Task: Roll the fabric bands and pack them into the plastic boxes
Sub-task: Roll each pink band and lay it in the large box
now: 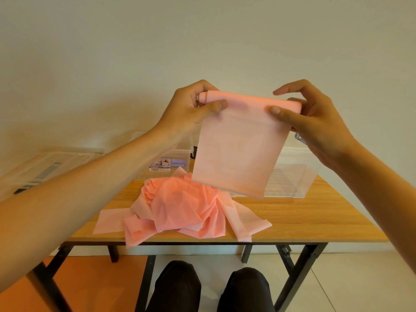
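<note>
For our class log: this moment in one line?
pink band: partly rolled, tail hangs | left hand: grips roll | right hand: grips roll | pile: on table

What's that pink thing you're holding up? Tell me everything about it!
The pink band is thin, soft-looking fabric, a bit see-through. Its top end is rolled into a small tube, which the left hand and right hand pinch at either end, up in the air. The rest hangs down flat above the table, toward a crumpled pink pile.
</note>
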Demonstrator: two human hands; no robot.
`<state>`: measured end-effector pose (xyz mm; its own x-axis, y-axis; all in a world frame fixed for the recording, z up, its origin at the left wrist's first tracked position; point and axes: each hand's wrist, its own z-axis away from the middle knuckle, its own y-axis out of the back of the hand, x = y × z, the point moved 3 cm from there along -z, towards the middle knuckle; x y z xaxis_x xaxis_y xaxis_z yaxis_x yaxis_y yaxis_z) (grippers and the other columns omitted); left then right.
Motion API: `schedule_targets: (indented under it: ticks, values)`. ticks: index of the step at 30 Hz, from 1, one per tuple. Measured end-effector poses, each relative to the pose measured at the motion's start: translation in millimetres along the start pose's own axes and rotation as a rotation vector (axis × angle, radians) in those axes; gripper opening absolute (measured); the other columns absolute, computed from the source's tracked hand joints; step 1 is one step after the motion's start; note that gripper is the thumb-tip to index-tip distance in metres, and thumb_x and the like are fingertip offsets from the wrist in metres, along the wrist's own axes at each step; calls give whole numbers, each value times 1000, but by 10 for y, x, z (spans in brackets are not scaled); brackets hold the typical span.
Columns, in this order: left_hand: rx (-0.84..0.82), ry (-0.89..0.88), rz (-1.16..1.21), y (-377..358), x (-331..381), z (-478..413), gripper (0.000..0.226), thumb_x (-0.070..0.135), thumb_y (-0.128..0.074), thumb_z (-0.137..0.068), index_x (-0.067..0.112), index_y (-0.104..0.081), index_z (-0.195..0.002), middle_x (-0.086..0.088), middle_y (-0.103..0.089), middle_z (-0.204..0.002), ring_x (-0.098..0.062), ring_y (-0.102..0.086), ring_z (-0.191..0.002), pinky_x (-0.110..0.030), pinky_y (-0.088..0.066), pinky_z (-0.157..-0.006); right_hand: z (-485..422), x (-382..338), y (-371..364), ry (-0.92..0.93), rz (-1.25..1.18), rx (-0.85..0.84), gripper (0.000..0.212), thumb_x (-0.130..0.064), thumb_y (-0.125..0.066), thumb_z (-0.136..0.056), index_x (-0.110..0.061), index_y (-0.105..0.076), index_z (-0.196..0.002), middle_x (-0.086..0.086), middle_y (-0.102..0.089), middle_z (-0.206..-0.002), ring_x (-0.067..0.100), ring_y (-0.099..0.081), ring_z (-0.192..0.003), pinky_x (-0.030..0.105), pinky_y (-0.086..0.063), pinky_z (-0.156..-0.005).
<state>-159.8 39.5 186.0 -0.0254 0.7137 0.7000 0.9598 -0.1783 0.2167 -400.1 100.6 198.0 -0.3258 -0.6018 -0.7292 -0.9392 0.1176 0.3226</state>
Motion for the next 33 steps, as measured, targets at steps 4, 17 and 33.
schedule_targets:
  ticks: [4, 17, 33]
  values:
    - [-5, 7, -20, 5, -27, -12, 12, 17, -74, -90, 12, -65, -96, 6, -67, -82, -6, -62, -78, -21, -47, -72, -7, -9, -8, 14, 11, 7, 17, -29, -73, -92, -16, -67, -102, -2, -73, -92, 15, -67, -79, 28, -53, -67]
    - [-55, 24, -25, -12, -47, 2, 14, 15, -75, -88, 21, -66, -97, 4, -67, -92, -8, -64, -83, -25, -49, -78, 5, 28, 26, 1, -35, 11, 23, -27, -78, -85, -12, -67, -100, 2, -73, -92, 20, -69, -83, 32, -55, -69]
    - [-58, 22, -38, -44, -61, 3, 17, 11, -77, -87, 22, -67, -96, 4, -67, -90, -8, -66, -83, -24, -51, -76, 8, 55, 13, -46, -36, 6, 19, -33, -73, -89, -16, -66, -94, -3, -71, -84, 13, -66, -77, 24, -51, -62]
